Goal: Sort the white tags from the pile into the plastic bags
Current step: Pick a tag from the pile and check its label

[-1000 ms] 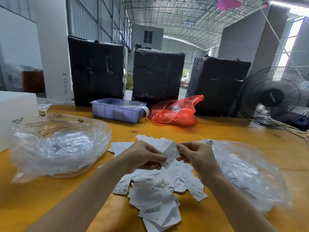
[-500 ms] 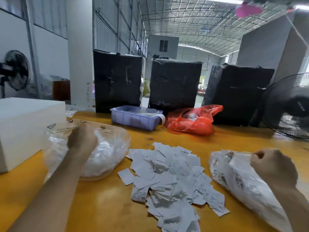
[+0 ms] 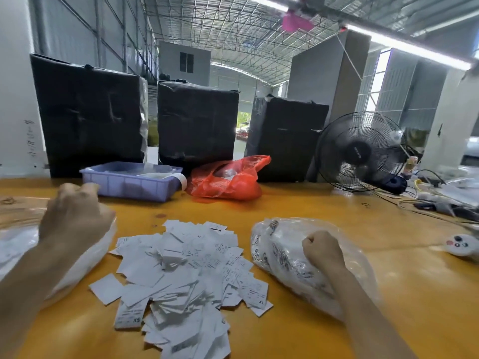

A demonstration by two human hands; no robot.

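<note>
A loose pile of white tags (image 3: 186, 275) lies in the middle of the yellow table (image 3: 401, 281). One clear plastic bag (image 3: 96, 250) holding tags sits to the left of the pile, and a second one (image 3: 280, 252) to the right. My left hand (image 3: 72, 216) hovers over the left bag with its fingers curled away from me, so its palm is hidden. My right hand (image 3: 322, 251) rests as a closed fist on the right bag, and no tag shows in it.
Behind the pile stand a purple tray (image 3: 129, 186) and a red plastic bag (image 3: 228, 182), backed by three black-wrapped boxes (image 3: 90, 117). A black fan (image 3: 360, 151) and cables (image 3: 440, 200) occupy the back right. A small white round object (image 3: 461, 244) lies at the right edge.
A second ago both hands held one tag above the pile. They then parted, the left to the left bag and the right to the right bag, where they remain.
</note>
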